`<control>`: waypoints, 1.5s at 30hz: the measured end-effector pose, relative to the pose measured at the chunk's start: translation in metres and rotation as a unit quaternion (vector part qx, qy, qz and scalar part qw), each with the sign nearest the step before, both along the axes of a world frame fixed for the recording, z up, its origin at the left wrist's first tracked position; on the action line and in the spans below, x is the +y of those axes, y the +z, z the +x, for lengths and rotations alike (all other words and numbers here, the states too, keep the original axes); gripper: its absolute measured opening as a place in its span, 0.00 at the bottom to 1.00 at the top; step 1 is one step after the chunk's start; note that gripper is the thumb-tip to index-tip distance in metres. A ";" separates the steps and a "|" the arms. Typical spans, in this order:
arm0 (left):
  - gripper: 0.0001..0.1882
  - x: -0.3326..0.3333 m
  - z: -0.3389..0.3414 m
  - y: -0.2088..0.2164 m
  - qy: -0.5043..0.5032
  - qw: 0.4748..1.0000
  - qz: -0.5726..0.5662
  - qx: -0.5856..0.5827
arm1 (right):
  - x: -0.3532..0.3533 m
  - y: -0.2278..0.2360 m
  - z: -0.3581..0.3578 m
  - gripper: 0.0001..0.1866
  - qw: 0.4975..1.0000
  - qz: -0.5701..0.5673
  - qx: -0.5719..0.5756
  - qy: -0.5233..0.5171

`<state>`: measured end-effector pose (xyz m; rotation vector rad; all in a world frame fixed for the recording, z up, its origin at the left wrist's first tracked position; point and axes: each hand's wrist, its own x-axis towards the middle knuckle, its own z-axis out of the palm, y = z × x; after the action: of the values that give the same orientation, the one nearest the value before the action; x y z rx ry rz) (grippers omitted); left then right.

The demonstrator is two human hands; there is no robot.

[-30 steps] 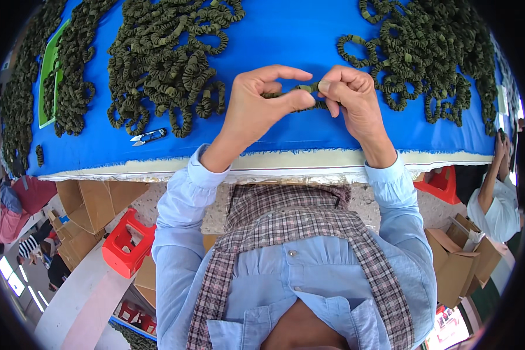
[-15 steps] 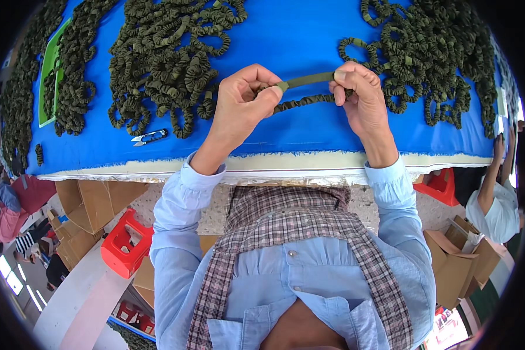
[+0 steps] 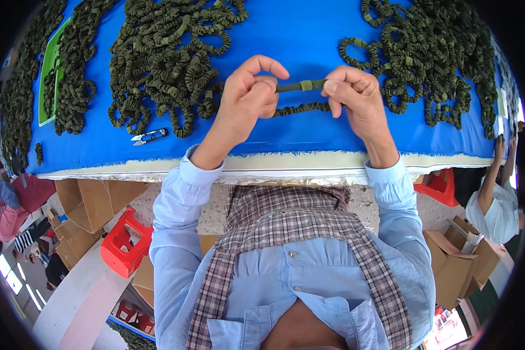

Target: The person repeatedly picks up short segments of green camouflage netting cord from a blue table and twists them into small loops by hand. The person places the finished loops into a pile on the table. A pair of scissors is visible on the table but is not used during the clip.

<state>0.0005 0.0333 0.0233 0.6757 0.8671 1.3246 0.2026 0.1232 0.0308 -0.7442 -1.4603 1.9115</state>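
Between my two hands a dark green gathered fabric loop, like a scrunchie band (image 3: pixel 303 108), is stretched above the blue table cover. Its upper strand is smooth, with a lighter green joint piece midway; the lower strand is ruched. My left hand (image 3: pixel 252 93) is closed around the loop's left end, its index finger raised and curled. My right hand (image 3: pixel 359 96) pinches the other end between thumb and fingers. A heap of similar green loops (image 3: pixel 157 64) lies left of my left hand, and another heap (image 3: pixel 423 58) sits to the right.
Small thread snips (image 3: pixel 150 137) lie near the table's front edge. A green tray (image 3: pixel 51 76) stands among loops at the far left. Red stools (image 3: pixel 126 243) and cardboard boxes (image 3: pixel 102 204) are below the table. At the right, another person's arm (image 3: pixel 493 169) reaches to the table.
The upper strand has shifted: its lighter joint piece now lies midway between my hands instead of at my left fingertips. My left index finger has lifted away from the thumb.
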 end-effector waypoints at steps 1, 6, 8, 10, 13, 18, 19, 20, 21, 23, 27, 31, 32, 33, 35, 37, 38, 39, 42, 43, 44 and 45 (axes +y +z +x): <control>0.09 -0.002 0.000 -0.003 -0.002 1.000 0.003 -0.002 | -0.001 0.003 0.000 0.06 1.000 -0.025 -0.012 0.002; 0.10 0.002 0.017 0.011 0.021 0.987 -0.008 0.162 | 0.000 0.000 -0.001 0.07 0.999 -0.039 -0.023 -0.005; 0.10 0.005 0.029 0.016 0.056 0.960 0.038 0.273 | -0.001 0.000 -0.002 0.07 0.999 -0.041 -0.026 0.000; 0.10 0.008 0.030 0.015 0.070 0.942 0.057 0.324 | -0.003 0.002 -0.004 0.07 0.999 -0.042 -0.013 0.006; 0.07 0.007 0.032 0.012 0.081 0.943 0.035 0.322 | -0.003 0.000 -0.003 0.07 0.999 -0.033 -0.011 -0.011; 0.04 0.000 0.018 0.002 0.059 0.962 -0.004 0.268 | -0.001 -0.002 -0.002 0.06 0.995 -0.072 0.013 -0.074; 0.03 -0.002 0.013 0.003 0.041 0.968 -0.016 0.247 | 0.000 -0.002 -0.001 0.06 0.993 -0.080 0.019 -0.084; 0.03 -0.004 0.008 0.004 0.023 0.973 -0.028 0.226 | 0.002 -0.002 -0.001 0.06 0.993 -0.078 0.023 -0.085; 0.02 -0.007 0.004 0.004 0.005 0.978 -0.040 0.205 | 0.002 -0.002 -0.001 0.06 0.993 -0.076 0.027 -0.084; 0.04 -0.008 -0.002 0.005 -0.010 0.986 -0.037 0.160 | 0.005 -0.004 0.001 0.06 0.994 -0.071 0.029 -0.076; 0.08 -0.008 -0.006 0.013 -0.022 0.989 -0.012 0.143 | 0.005 -0.003 0.001 0.08 0.998 -0.057 -0.017 -0.034; 0.14 -0.005 0.006 0.019 -0.018 0.987 0.024 0.156 | -0.008 0.011 -0.010 0.10 0.991 0.018 -0.118 0.058; 0.14 -0.004 0.007 0.018 -0.015 0.985 0.030 0.168 | -0.008 0.011 -0.009 0.10 0.989 0.031 -0.122 0.072; 0.13 -0.004 0.008 0.018 -0.014 0.983 0.036 0.181 | -0.009 0.010 -0.008 0.10 0.988 0.043 -0.125 0.086; 0.13 -0.004 0.008 0.017 -0.017 0.982 0.035 0.187 | -0.008 0.002 -0.005 0.08 0.988 0.055 -0.119 0.079; 0.13 -0.005 0.007 0.015 -0.023 0.984 0.025 0.174 | -0.001 0.004 0.001 0.07 0.999 -0.024 -0.038 -0.003; 0.12 -0.005 0.007 0.014 -0.013 0.987 0.017 0.161 | 0.001 0.004 0.003 0.07 0.997 -0.063 0.003 -0.044; 0.12 -0.005 0.008 0.013 -0.003 0.989 0.011 0.148 | -0.002 0.002 0.002 0.06 0.994 -0.083 0.024 -0.060; 0.11 -0.004 0.009 0.008 -0.005 0.994 0.012 0.108 | 0.000 0.005 0.001 0.06 0.995 -0.083 0.004 -0.061; 0.10 -0.003 0.009 0.007 -0.010 0.995 0.016 0.094 | -0.001 0.004 0.000 0.06 0.995 -0.085 0.001 -0.061; 0.09 -0.002 0.012 0.009 0.004 0.992 0.012 0.123 | -0.001 0.004 -0.001 0.06 0.994 -0.086 -0.001 -0.061; 0.07 -0.001 0.017 0.013 0.018 0.988 0.008 0.151 | -0.003 0.003 -0.001 0.06 0.994 -0.088 -0.004 -0.062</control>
<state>0.0179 0.0322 0.0366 0.8920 1.1180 1.2796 0.2014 0.1205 0.0343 -0.9026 -1.2311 1.9608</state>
